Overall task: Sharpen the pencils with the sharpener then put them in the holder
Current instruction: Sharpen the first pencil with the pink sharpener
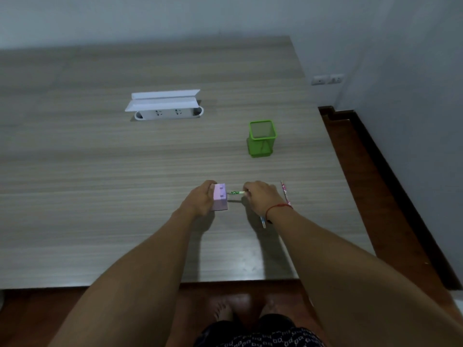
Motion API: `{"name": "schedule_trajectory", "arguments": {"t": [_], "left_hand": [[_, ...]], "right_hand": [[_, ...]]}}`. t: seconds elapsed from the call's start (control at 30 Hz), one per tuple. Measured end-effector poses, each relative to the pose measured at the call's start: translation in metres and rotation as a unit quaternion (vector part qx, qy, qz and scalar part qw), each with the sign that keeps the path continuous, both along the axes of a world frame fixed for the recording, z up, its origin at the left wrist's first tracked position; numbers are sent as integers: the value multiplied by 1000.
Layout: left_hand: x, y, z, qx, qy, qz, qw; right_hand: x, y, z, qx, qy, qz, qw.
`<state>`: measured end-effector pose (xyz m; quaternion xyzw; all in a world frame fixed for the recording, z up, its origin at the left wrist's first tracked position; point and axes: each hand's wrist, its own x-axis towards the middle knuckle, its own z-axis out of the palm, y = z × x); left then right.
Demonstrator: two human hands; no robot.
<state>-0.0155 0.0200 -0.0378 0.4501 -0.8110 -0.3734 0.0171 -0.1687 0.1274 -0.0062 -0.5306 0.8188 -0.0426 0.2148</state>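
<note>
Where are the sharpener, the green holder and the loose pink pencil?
sharpener (220, 196): head view, upper face of the lilac box.
green holder (260, 146): head view, front mesh wall.
pink pencil (286, 194): head view, middle of its shaft.

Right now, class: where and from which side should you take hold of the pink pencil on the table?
Pinch the pink pencil mid-shaft from above, grip across its width: it lies flat on the table, beside the right hand.

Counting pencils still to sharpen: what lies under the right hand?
A bluish pencil pokes out beneath the wrist of the right hand; its other end is covered. The hand pinches a green patterned pencil entering the pink plastic sharpener.
</note>
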Motion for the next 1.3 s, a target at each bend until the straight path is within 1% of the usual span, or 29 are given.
{"name": "schedule_trajectory", "arguments": {"t": [0.23, 0.43, 0.57, 0.67, 0.77, 0.83, 0.93, 1.1, 1.3], "left_hand": [[-2, 2, 1, -4, -12, -16, 1000], [1, -2, -1, 3, -46, 33, 998], [4, -3, -2, -34, -66, 26, 997], [7, 2, -4, -61, -55, 26, 996], [9, 5, -3, -64, -56, 14, 996], [9, 4, -2, -58, -58, 12, 997], [11, 4, -1, -49, -54, 19, 997], [6, 9, 0, -61, -62, 42, 995], [10, 8, -1, -83, -67, 32, 994]], "right_hand": [[11, -6, -4, -2, -15, 2, 1000], [12, -9, -11, -18, -59, -31, 998], [11, -15, -13, -24, -92, -53, 994], [17, -16, -15, -21, -112, -64, 991], [21, -13, -21, -36, -141, -83, 986], [20, -10, -24, -36, -140, -91, 985], [15, -4, -25, -22, -114, -87, 989], [8, -6, -24, -47, -133, -85, 986], [14, -21, -15, 2, -144, -53, 988]]}}
